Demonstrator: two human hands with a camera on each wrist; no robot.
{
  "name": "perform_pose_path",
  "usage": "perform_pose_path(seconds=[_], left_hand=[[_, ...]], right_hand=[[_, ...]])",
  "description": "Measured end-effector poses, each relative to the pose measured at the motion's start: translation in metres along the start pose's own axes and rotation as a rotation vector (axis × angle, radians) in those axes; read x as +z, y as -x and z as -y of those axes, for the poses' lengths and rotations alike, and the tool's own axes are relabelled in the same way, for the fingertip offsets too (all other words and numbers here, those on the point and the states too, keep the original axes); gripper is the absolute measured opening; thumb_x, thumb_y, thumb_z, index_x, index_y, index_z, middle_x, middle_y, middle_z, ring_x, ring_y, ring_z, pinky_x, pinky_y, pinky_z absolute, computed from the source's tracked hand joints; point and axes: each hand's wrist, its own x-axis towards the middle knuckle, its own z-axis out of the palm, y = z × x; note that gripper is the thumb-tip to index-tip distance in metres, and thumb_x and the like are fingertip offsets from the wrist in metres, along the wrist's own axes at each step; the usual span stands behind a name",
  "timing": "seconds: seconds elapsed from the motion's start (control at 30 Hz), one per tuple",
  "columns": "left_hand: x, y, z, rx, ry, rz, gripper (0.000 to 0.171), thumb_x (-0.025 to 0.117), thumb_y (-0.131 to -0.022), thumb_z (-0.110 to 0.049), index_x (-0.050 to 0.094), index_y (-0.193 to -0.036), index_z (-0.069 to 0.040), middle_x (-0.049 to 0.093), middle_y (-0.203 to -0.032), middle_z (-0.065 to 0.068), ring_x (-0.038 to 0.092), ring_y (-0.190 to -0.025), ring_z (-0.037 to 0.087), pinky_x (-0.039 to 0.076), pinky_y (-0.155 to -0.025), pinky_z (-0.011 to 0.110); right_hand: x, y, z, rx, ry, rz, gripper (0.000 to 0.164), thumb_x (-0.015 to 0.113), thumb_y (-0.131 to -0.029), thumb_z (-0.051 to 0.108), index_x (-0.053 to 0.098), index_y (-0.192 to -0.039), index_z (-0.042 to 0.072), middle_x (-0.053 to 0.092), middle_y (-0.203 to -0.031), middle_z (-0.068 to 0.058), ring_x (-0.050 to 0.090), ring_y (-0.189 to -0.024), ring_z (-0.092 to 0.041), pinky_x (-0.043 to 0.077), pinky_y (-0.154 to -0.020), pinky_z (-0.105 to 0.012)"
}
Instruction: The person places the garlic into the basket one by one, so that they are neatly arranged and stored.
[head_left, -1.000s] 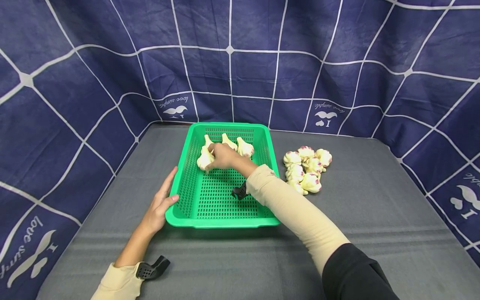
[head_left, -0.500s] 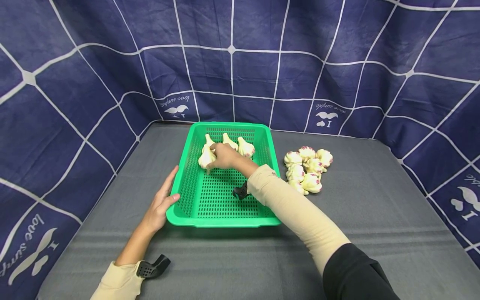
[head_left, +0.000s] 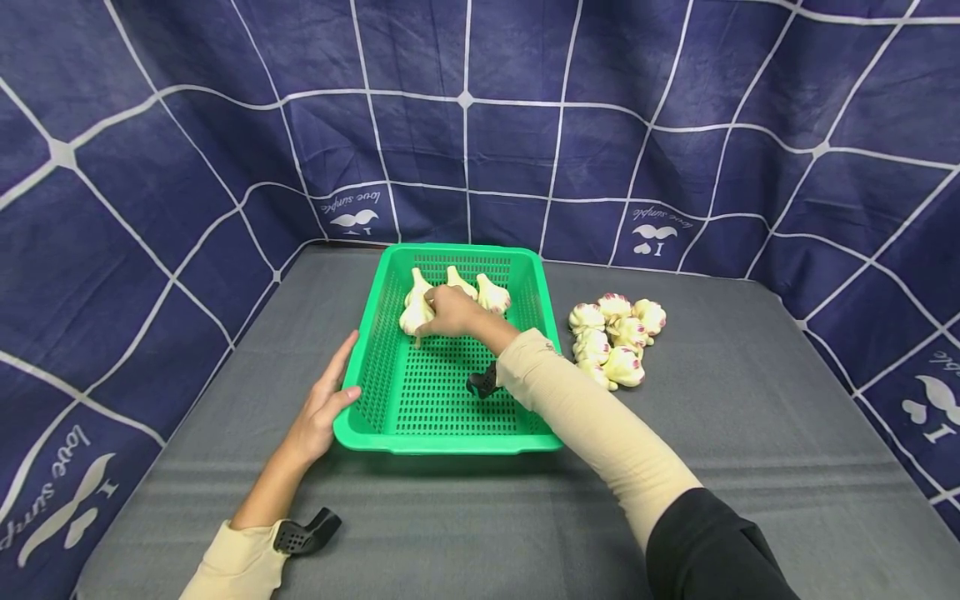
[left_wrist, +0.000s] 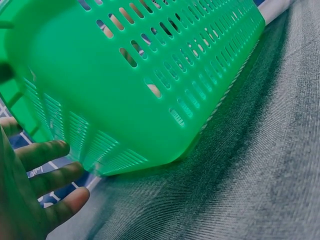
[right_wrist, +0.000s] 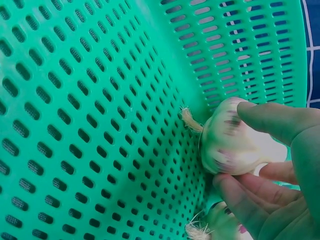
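A green plastic basket [head_left: 450, 444] with slotted walls and floor stands on the grey cloth. My right hand [head_left: 452, 312] reaches into it and pinches a garlic bulb [head_left: 415, 318] between thumb and fingers, near the left wall. In the right wrist view that garlic bulb [right_wrist: 225, 137] lies low by the basket floor, its root tuft pointing away from the palm. Several other bulbs sit along the back, among them one garlic bulb [head_left: 492, 295] to the right. My left hand [head_left: 321, 417] lies along the basket's left side, its thumb at the rim and its fingers extended.
To the basket's right, a cluster of several garlic bulbs [head_left: 615, 333] with purple streaks rests on the grey cloth [head_left: 742, 400]. A dark blue curtain [head_left: 510, 150] with white grid lines rises behind and at both sides. Each wrist carries a small black camera [head_left: 307, 532].
Hands, basket and bulbs stay nearly where they were. The right hand keeps its hold on the same garlic bulb, while the head view has shifted very slightly.
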Motion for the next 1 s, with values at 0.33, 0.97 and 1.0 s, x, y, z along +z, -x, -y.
perform_pose_path(seconds=[0.33, 0.97, 1.0], left_hand=[[0.0001, 0.0001, 0.0009, 0.003, 0.005, 0.000, 0.068, 0.042, -0.091, -0.004, 0.024, -0.157, -0.006, 0.022, -0.160, 0.020, 0.019, -0.145, 0.015, 0.017, -0.111, 0.019], [0.0004, -0.0001, 0.0005, 0.002, 0.034, 0.011, 0.069, 0.040, -0.092, -0.003, 0.021, -0.158, -0.006, 0.021, -0.160, 0.021, 0.023, -0.143, 0.011, 0.019, -0.110, 0.015], [0.0004, 0.0000, 0.0005, 0.001, 0.033, 0.010, 0.069, 0.040, -0.092, -0.003, 0.021, -0.158, -0.006, 0.021, -0.160, 0.021, 0.023, -0.143, 0.011, 0.019, -0.110, 0.015]], right_hand=[[0.0010, -0.0005, -0.0014, 0.032, 0.030, 0.014, 0.032, 0.077, -0.086, 0.034, 0.061, -0.089, 0.007, 0.050, -0.067, 0.001, 0.043, -0.059, -0.012, 0.035, -0.056, -0.024], [0.0046, -0.0010, 0.0008, 0.058, 0.000, 0.047, 0.054, 0.071, -0.091, 0.037, 0.057, -0.133, 0.006, 0.067, -0.090, -0.006, 0.062, -0.082, -0.019, 0.048, -0.071, -0.030], [0.0046, -0.0011, 0.0009, 0.054, 0.007, 0.045, 0.049, 0.071, -0.091, 0.037, 0.059, -0.126, 0.006, 0.065, -0.087, -0.005, 0.061, -0.079, -0.017, 0.047, -0.069, -0.029]])
